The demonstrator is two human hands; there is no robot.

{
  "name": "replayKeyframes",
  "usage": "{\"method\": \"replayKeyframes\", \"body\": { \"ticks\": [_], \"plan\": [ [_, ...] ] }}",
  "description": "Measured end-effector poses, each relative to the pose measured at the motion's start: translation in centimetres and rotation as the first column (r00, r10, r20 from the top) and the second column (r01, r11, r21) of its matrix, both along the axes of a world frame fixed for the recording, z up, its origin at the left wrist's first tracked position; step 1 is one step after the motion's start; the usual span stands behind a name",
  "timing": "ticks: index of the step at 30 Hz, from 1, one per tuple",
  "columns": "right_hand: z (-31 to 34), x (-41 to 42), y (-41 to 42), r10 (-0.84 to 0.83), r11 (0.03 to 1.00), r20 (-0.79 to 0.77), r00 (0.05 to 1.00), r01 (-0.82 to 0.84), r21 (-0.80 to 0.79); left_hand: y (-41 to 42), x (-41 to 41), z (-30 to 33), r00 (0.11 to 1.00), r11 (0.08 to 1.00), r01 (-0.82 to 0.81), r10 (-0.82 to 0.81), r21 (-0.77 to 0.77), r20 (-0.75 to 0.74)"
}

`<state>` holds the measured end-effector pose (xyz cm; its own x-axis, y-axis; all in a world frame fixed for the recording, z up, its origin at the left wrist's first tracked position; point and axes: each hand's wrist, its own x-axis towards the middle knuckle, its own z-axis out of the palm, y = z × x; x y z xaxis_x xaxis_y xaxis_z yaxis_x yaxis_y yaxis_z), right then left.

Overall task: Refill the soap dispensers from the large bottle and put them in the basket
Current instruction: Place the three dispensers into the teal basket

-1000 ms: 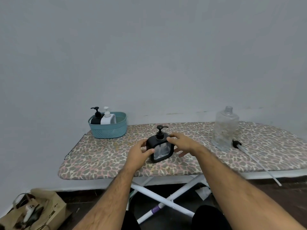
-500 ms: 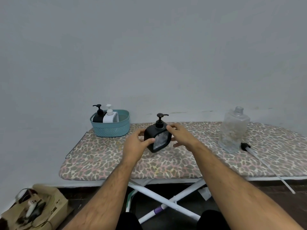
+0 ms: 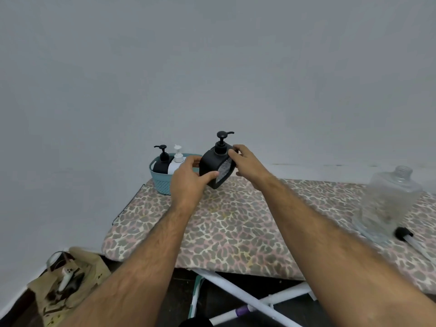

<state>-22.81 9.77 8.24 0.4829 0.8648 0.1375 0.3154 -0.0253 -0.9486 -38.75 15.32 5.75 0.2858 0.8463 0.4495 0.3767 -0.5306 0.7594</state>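
Observation:
A black square soap dispenser (image 3: 213, 165) with a pump top is lifted above the ironing board, tilted slightly. My left hand (image 3: 188, 181) grips its left side and my right hand (image 3: 247, 165) holds its right upper edge. Just behind and left stands the teal basket (image 3: 161, 184), holding a black dispenser (image 3: 161, 162) and a white dispenser (image 3: 177, 160). The large clear bottle (image 3: 387, 204) stands uncapped at the right, and its black pump cap with tube (image 3: 407, 236) lies beside it.
The leopard-print ironing board (image 3: 236, 232) stands against a grey wall, with white crossed legs (image 3: 247, 300) below. A brown paper bag (image 3: 68, 284) with small items sits on the floor at the lower left.
Both hands have lifted the black square dispenser off the board and carried it left toward the basket. The view has shifted left too.

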Motion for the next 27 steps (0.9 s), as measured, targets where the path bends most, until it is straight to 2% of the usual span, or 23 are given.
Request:
{"method": "replayKeyframes", "body": {
  "ticks": [7, 16, 22, 27],
  "plan": [
    [0.8, -0.6, 6.0, 0.062, 0.997, -0.026, 0.998, -0.061, 0.039, 5.0, 0.2, 0.1, 0.998, 0.998, -0.056, 0.055, 0.008, 0.034],
    [0.4, -0.3, 12.4, 0.113, 0.992, 0.018, 0.993, -0.114, 0.052, 9.6, 0.6, -1.2, 0.991, 0.993, -0.122, 0.121, 0.009, 0.056],
    [-2.0, 0.3, 14.9, 0.135, 0.991, 0.035, 0.99, -0.136, 0.015, 11.1, 0.7, -2.5, 0.992, 0.992, -0.123, 0.123, -0.014, 0.014],
    [-3.7, 0.7, 16.1, 0.135, 0.991, 0.045, 0.99, -0.135, -0.004, 11.5, 1.1, -2.6, 0.979, 0.984, -0.175, 0.177, 0.023, -0.097]
  ]
}}
